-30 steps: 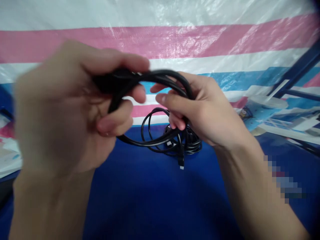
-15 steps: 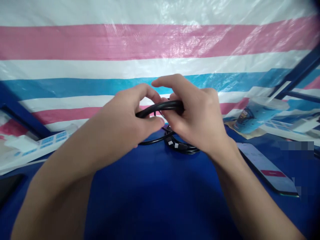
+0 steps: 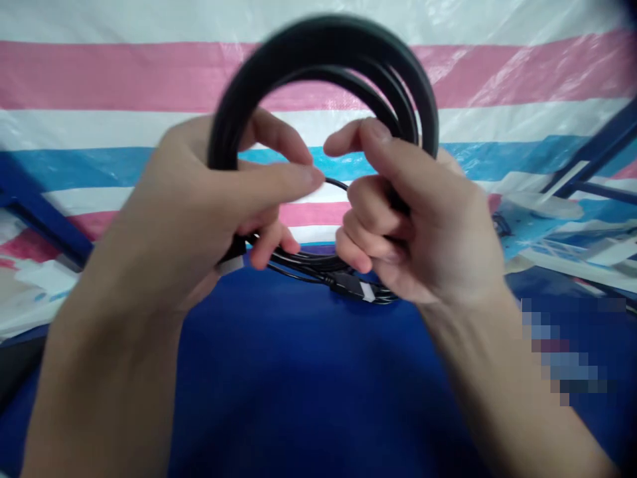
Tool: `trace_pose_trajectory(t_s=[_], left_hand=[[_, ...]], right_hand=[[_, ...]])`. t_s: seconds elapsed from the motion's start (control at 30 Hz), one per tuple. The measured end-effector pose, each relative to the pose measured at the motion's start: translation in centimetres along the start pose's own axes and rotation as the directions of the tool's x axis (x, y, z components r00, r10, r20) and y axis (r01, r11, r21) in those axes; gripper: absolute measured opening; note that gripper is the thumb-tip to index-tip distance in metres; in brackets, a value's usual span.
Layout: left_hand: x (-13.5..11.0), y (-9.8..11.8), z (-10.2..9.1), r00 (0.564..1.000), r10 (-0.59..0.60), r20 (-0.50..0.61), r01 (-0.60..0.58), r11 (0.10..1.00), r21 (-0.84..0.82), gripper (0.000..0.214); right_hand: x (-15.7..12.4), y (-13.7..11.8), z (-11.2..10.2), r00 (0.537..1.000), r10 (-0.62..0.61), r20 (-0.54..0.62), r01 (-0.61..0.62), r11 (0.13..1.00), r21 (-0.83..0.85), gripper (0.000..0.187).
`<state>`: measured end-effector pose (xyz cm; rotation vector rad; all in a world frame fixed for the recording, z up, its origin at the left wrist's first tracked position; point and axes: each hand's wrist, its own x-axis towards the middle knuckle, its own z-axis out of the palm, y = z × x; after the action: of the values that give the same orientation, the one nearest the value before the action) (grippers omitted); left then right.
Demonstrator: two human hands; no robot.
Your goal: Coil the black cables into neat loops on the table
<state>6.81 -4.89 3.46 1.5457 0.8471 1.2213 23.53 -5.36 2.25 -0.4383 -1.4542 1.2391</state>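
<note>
A thick black cable coil is held upright close to the camera, blurred, arching above both hands. My left hand grips its left side, thumb and forefinger pinching a thinner strand. My right hand is closed around the coil's right side. Below the hands, more black cable with a connector end lies on the blue surface.
A pink, white and blue striped plastic sheet hangs behind. Blue metal bars cross at the right, and another at the left. Printed white packaging lies at the right edge.
Both hands have lifted from low over the blue surface toward the camera, and the cable now stands as a large upright loop above them.
</note>
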Motion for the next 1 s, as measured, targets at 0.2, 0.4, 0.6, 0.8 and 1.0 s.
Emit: trace_pose_trajectory(t_s=[0.2, 0.4, 0.6, 0.8, 1.0], left_hand=[[0.1, 0.5, 0.1, 0.949, 0.074, 0.306, -0.162, 0.948, 0.273, 0.019], [0.8, -0.3, -0.1, 0.986, 0.136, 0.101, -0.164, 0.915, 0.370, 0.040], [1.6, -0.3, 0.1, 0.937, 0.184, -0.298, -0.163, 0.982, 0.092, 0.029], [1.3, -0.4, -0.6, 0.997, 0.035, 0.069, -0.034, 0.999, -0.016, 0.033], [1.3, -0.9, -0.1, 0.965, -0.143, 0.218, 0.123, 0.987, 0.101, 0.041]], right_hand=[[0.3, -0.3, -1.7, 0.970, 0.208, 0.128, -0.165, 0.944, -0.286, 0.021], [0.1, -1.0, -0.6, 0.945, 0.277, 0.172, -0.272, 0.961, -0.054, 0.018], [-0.1, -0.3, 1.3, 0.992, 0.079, 0.098, -0.087, 0.993, 0.078, 0.023], [-0.1, 0.1, -0.4, 0.999, 0.021, 0.033, -0.016, 0.987, -0.158, 0.020], [-0.5, -1.1, -1.4, 0.952, 0.263, 0.159, -0.161, 0.868, -0.470, 0.030]])
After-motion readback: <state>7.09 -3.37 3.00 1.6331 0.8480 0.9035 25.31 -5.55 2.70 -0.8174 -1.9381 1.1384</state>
